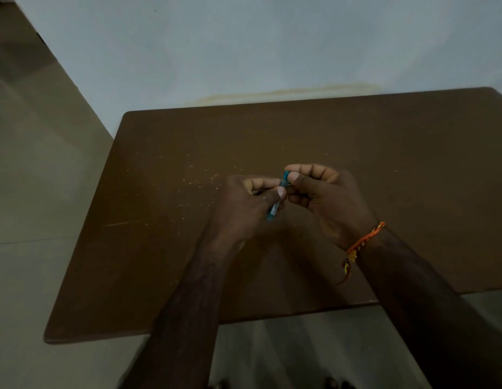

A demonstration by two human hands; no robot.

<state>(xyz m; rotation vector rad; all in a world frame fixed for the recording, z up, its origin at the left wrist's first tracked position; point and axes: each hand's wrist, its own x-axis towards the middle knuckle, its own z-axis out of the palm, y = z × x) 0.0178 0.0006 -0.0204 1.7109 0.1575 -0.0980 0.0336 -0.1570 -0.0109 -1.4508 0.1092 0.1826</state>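
Working the end of a blue tube [273,211] between both hands, above the table [148,262].

Clasped round its near half by the left hand [244,211], likely for steadiness; far end pinched by the right hand [328,197] thumb and forefinger, seemingly to twist off a cap. Long axis pointing away from the wrists, leaning slightly right.

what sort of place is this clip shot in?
Likely a plain indoor room, perhaps a home or classroom; hard to say which. A brown table stands by a pale, stained wall on a tiled floor. The left hand and right hand hold a small blue stick over it.
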